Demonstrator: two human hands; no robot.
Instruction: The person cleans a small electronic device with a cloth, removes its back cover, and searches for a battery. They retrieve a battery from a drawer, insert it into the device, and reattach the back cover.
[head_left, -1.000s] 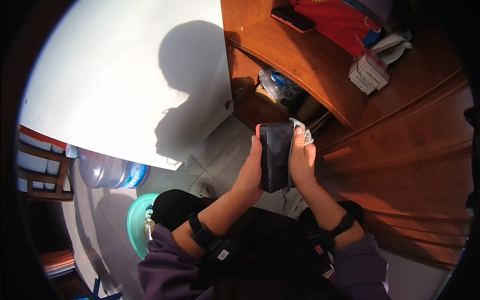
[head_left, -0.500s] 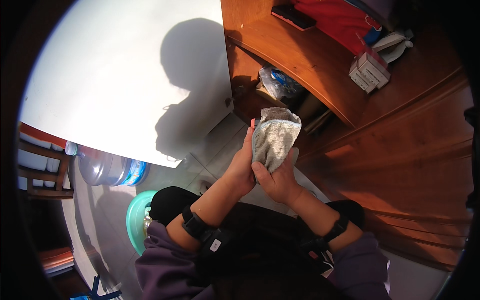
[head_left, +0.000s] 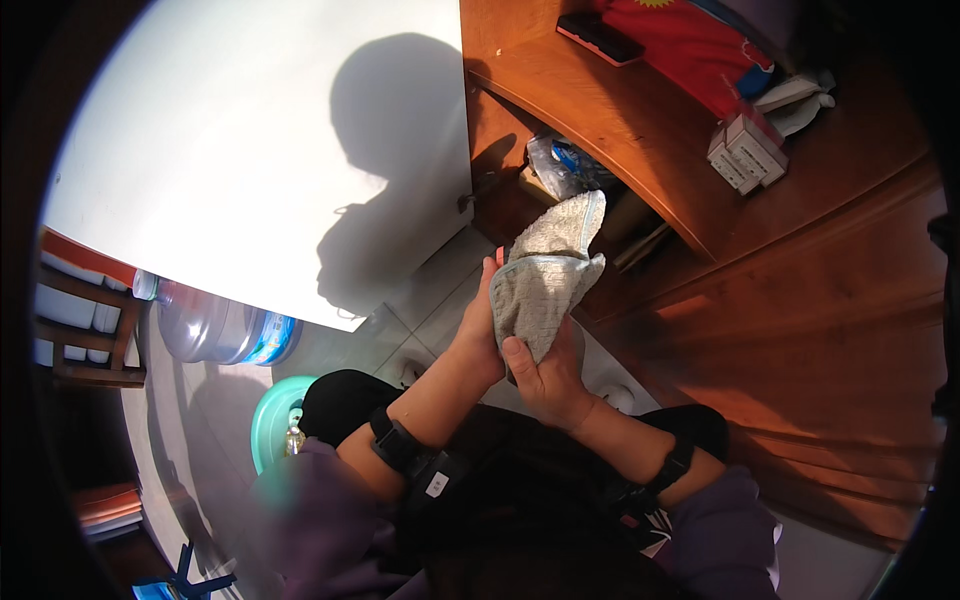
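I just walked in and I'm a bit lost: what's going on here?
A person's bare right hand holds a grey-beige, textured fabric cloth, thumb on top. The bare left hand holds a red-edged object, mostly hidden behind the cloth. Reddish-brown wooden furniture stands to the right.

Rough, matt cloth point(head_left: 535, 305) — smooth, slightly glossy wooden shelf point(head_left: 640, 140) — shiny plastic bottle point(head_left: 205, 325).

Brown wooden furniture point(head_left: 740, 270) (partly shadowed) borders pale tiled floor point(head_left: 397, 328).
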